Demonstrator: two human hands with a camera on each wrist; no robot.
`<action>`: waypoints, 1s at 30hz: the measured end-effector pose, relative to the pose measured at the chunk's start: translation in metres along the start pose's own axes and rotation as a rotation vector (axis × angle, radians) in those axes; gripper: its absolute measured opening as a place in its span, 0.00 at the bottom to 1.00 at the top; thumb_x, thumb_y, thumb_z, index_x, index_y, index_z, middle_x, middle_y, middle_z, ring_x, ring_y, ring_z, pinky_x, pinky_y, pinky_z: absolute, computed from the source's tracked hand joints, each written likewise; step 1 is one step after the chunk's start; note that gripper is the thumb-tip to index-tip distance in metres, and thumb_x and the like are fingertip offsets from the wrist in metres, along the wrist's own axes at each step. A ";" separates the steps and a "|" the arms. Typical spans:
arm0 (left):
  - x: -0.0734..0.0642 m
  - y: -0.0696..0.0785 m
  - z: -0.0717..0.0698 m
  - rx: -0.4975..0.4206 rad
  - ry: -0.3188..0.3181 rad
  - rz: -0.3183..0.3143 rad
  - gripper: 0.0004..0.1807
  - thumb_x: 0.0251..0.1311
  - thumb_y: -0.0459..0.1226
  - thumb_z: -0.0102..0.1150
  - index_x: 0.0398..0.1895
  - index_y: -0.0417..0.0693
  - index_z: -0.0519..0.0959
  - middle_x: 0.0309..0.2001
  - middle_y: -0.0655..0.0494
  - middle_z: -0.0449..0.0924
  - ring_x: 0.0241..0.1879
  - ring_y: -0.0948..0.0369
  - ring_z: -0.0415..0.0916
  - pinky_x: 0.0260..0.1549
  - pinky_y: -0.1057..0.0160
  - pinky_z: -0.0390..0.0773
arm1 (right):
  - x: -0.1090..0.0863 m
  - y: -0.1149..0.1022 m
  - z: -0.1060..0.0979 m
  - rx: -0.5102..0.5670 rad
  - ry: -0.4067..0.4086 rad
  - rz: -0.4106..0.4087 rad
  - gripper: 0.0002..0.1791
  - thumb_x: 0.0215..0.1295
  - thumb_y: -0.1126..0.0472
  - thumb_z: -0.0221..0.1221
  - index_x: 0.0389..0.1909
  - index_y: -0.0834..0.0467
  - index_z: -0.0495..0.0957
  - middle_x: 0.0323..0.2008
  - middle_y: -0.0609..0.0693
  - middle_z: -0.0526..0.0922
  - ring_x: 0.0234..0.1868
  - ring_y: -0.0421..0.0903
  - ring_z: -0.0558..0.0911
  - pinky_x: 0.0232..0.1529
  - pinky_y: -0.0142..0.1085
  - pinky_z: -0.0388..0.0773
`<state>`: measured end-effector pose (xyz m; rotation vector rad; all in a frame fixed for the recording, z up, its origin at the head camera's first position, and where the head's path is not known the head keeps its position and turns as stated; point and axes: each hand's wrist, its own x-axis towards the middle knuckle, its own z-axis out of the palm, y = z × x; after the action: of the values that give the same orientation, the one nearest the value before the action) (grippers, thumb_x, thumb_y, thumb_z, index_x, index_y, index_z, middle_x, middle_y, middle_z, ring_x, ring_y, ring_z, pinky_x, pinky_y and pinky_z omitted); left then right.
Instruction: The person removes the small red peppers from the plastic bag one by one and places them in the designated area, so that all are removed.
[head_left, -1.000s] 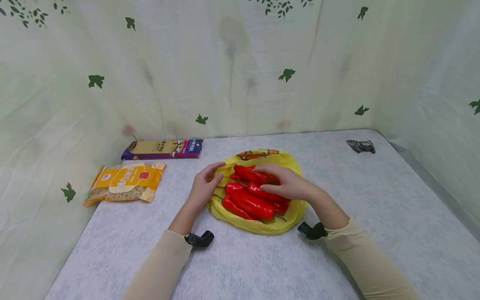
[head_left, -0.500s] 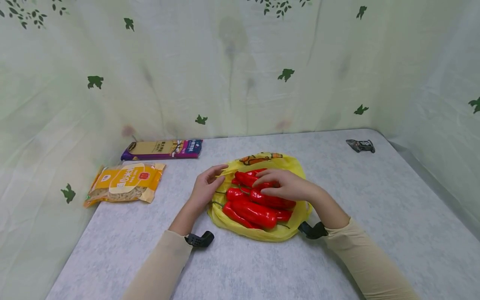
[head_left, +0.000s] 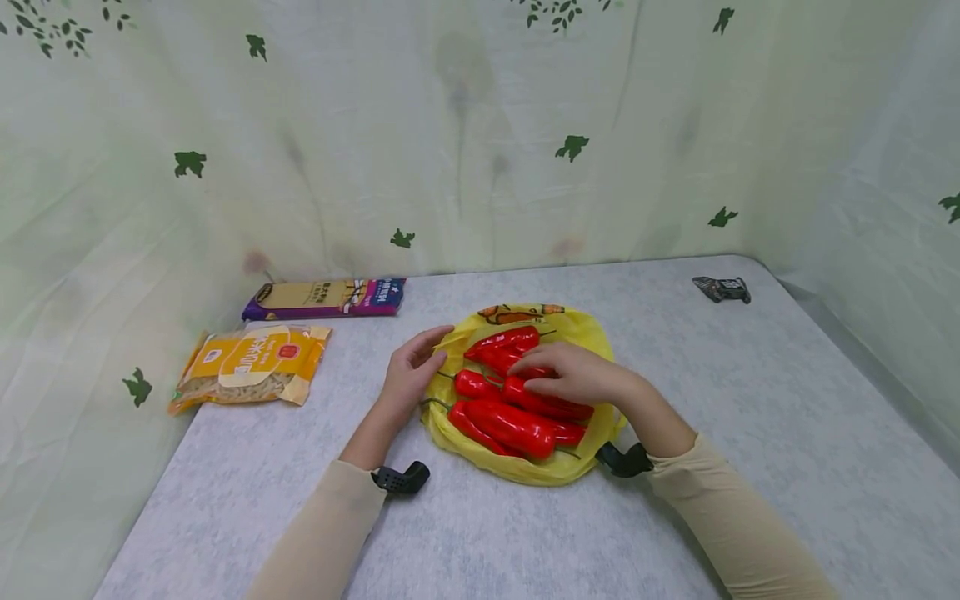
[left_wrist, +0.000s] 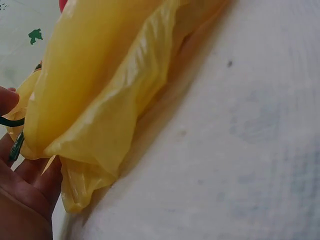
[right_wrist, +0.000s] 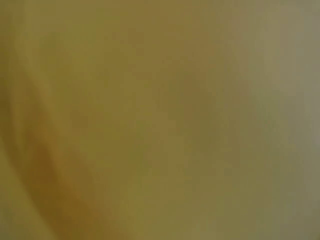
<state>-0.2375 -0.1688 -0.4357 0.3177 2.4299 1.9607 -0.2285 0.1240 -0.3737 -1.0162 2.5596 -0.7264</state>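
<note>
Red peppers point(head_left: 517, 425), several of them, lie in an open yellow plastic bag point(head_left: 517, 475) in the middle of the table. My right hand point(head_left: 585, 375) is over the peppers, its bent fingertips touching the upper ones. What lies beneath that palm is hidden. At the bag's left rim my left hand point(head_left: 408, 375) has its thumb and fingers apart. The left wrist view shows its fingers point(left_wrist: 32, 185) against the crumpled yellow plastic point(left_wrist: 100, 130), with dark green stems near the thumb. Only a yellow blur fills the right wrist view.
An orange-and-clear food packet point(head_left: 251, 364) lies on the left of the table point(head_left: 480, 542). Behind it is a long purple-and-tan packet point(head_left: 324, 300). A small black packet point(head_left: 722, 289) lies at the back right. Pale leaf-print curtains point(head_left: 480, 167) stand around the table.
The upper peppers have shifted under my right hand, and one now shows its stem pointing right. The bag has slid slightly toward me. My left hand stays at the rim.
</note>
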 end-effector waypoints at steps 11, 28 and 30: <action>0.000 -0.004 -0.001 -0.013 -0.006 0.046 0.16 0.72 0.38 0.53 0.58 0.49 0.82 0.67 0.58 0.76 0.70 0.61 0.68 0.71 0.58 0.66 | 0.002 0.004 0.003 -0.020 0.009 0.012 0.17 0.73 0.59 0.55 0.60 0.46 0.80 0.59 0.47 0.82 0.62 0.50 0.78 0.67 0.49 0.73; -0.001 -0.004 0.000 -0.027 -0.015 0.062 0.17 0.71 0.38 0.54 0.59 0.44 0.80 0.65 0.49 0.77 0.68 0.57 0.70 0.62 0.75 0.69 | 0.004 0.011 0.004 -0.118 0.007 0.013 0.20 0.70 0.65 0.55 0.57 0.44 0.82 0.47 0.44 0.84 0.41 0.43 0.75 0.48 0.36 0.77; -0.001 -0.006 0.000 -0.023 -0.014 0.064 0.17 0.72 0.38 0.54 0.59 0.43 0.80 0.64 0.49 0.78 0.67 0.57 0.70 0.62 0.75 0.69 | 0.004 0.013 0.005 -0.123 0.012 0.017 0.19 0.70 0.65 0.56 0.56 0.44 0.83 0.47 0.44 0.84 0.42 0.43 0.75 0.49 0.37 0.77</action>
<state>-0.2375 -0.1700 -0.4416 0.4133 2.4156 2.0028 -0.2361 0.1270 -0.3854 -1.0283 2.6477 -0.5785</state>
